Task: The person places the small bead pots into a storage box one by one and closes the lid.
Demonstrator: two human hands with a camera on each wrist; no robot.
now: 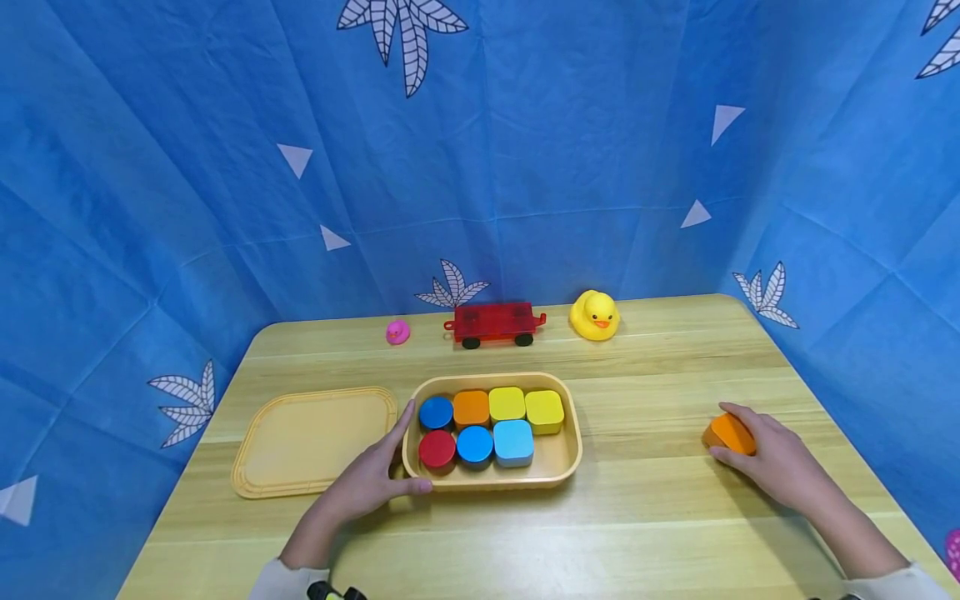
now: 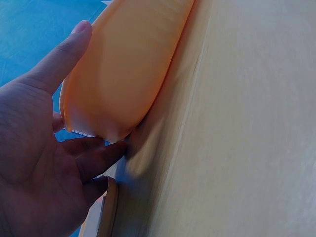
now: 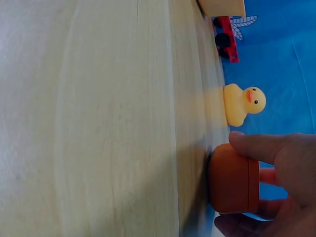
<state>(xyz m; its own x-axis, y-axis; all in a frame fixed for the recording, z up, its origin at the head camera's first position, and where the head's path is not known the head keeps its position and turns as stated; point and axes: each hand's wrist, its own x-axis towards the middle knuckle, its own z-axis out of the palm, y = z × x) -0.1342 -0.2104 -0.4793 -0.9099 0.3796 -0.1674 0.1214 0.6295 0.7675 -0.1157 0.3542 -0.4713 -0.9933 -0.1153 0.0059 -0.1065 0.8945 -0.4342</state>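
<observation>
A tan oval box [image 1: 551,472] holds several coloured blocks in two rows, including a red round block [image 1: 437,452], a light blue block [image 1: 513,442] and a yellow block [image 1: 544,411]. My left hand [image 1: 367,482] rests against the left end of this box. Its thumb extends along the front wall and its index finger along the left side, as the left wrist view also shows from low down. Far to the right, my right hand [image 1: 780,458] grips an orange block [image 1: 731,434] between thumb and fingers. In the right wrist view that orange block [image 3: 229,180] is close to the tabletop.
A flat tan lid [image 1: 315,440] lies left of the box. Along the back edge of the wooden table [image 1: 600,542] stand a small pink duck [image 1: 398,332], a red toy wagon [image 1: 495,323] and a yellow duck [image 1: 595,315]. Blue cloth [image 1: 525,150] hangs behind and beside the table.
</observation>
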